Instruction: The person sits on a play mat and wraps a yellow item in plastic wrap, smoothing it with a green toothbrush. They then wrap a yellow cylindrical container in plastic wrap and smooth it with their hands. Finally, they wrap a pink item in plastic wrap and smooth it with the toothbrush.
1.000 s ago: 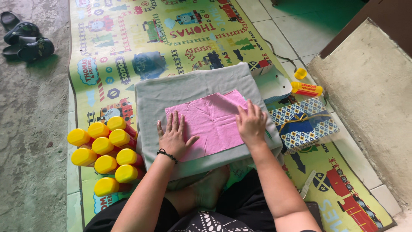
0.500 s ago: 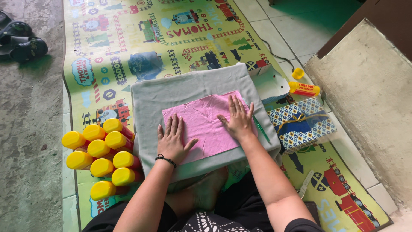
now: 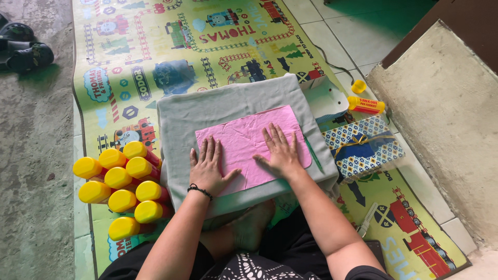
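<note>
Slid inward since before, right hand [image 3: 281, 153] and left hand [image 3: 208, 168] press flat, fingers spread, on pink cloth [image 3: 244, 140] atop grey padded board [image 3: 207, 111]; uneven pressure could crease it.

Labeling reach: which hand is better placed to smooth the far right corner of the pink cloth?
Right, probably. The right hand lies flat on the pink cloth, fingers pointing toward that corner. The left hand rests at the cloth's near left edge, partly on the grey padded board, farther away.
</note>
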